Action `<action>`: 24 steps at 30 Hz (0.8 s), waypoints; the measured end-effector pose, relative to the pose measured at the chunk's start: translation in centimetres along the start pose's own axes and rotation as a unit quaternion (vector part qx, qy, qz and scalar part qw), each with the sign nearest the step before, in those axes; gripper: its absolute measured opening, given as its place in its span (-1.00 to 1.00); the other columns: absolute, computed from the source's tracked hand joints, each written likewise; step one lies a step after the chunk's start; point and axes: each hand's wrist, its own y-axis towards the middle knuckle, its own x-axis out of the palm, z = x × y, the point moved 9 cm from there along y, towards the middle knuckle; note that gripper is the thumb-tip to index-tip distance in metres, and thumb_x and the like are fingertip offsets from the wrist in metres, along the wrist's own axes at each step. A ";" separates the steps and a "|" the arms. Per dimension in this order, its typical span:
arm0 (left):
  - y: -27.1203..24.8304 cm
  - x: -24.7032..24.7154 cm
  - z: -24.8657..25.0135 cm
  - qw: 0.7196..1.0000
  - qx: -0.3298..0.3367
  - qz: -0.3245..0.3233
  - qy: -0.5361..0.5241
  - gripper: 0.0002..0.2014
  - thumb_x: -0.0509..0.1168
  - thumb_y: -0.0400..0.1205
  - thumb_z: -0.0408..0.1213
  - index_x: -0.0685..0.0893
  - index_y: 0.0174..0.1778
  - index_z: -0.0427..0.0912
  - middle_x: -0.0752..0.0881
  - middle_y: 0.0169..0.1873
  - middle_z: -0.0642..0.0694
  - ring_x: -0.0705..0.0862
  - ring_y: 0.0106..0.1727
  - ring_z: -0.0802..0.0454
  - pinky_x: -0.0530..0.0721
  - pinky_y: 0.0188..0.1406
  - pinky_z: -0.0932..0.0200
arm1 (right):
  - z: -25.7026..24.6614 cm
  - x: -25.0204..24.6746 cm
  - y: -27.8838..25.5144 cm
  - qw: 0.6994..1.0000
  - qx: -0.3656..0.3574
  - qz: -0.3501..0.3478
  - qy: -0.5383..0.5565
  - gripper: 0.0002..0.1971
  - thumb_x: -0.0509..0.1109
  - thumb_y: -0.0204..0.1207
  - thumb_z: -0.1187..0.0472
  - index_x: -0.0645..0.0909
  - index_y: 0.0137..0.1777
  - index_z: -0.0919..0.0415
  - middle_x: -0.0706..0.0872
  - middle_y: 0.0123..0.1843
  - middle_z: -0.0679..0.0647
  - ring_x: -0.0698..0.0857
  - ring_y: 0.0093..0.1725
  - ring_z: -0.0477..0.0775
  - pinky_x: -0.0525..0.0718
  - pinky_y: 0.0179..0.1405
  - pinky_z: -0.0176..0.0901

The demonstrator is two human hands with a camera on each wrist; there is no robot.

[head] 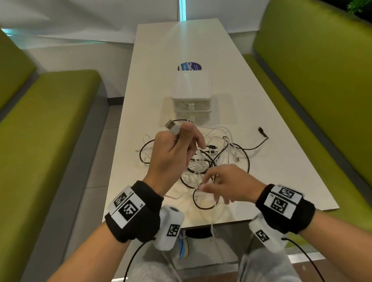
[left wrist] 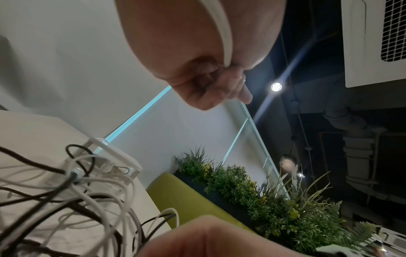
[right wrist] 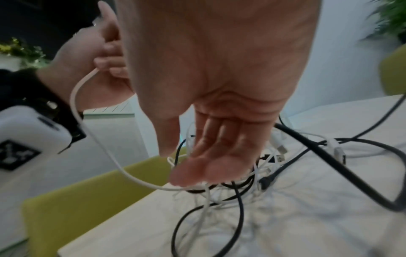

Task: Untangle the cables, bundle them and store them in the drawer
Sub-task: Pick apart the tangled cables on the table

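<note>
A tangle of white and black cables [head: 217, 153] lies on the white table [head: 285, 177], just in front of a small white drawer box [head: 191, 93]. My left hand [head: 184, 136] is raised over the tangle and grips one white cable, whose USB plug [head: 170, 126] sticks out above the fist. In the left wrist view that white cable [left wrist: 224, 34] runs across the palm into curled fingers. My right hand [head: 206, 184] hovers low over the near side of the tangle [right wrist: 241, 184] with straight fingers [right wrist: 197, 172]. The held white cable [right wrist: 87, 125] loops down to them.
Green benches [head: 45, 142] flank the table on both sides. A blue round sticker [head: 189, 66] sits behind the drawer box. One black cable end [head: 262, 132] trails to the right. A planter with greenery [left wrist: 263, 191] stands behind the right bench.
</note>
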 end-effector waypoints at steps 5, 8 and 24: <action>0.1 1.6 0.7 1.000 0.002 -0.013 -0.025 -0.41 -0.05 0.68 0.04 0.64 -0.33 -0.37 0.36 -0.69 -0.03 0.29 -0.70 0.13 0.24 -0.67 0.30 | -2.0 3.7 -0.2 0.995 -0.056 -0.084 -0.018 -0.70 0.48 0.52 -0.06 0.64 0.19 0.00 0.80 -0.34 0.06 0.68 -0.53 0.00 0.73 -0.33 -0.11; 0.0 2.2 0.9 0.999 0.001 -0.020 -0.026 -0.43 -0.04 0.68 0.01 0.64 -0.33 -0.37 0.37 -0.69 0.06 0.30 -0.69 0.17 0.24 -0.67 0.31 | -2.6 5.3 -0.7 0.990 -0.088 -0.112 -0.022 -0.90 0.39 0.61 0.11 0.72 -0.09 0.06 0.79 -0.35 0.02 0.73 -0.48 0.08 0.69 -0.34 -0.26; 0.2 1.8 -2.6 0.996 -0.050 -0.032 0.059 -0.46 0.06 0.72 0.13 0.68 -0.33 -0.21 0.33 -0.65 0.16 0.27 -0.59 0.20 0.23 -0.52 0.30 | 0.5 -5.8 -1.0 0.997 -0.020 0.047 0.051 -0.79 0.32 0.53 0.37 0.75 -0.18 0.12 0.76 -0.39 0.03 0.60 -0.54 -0.17 0.56 -0.50 -0.32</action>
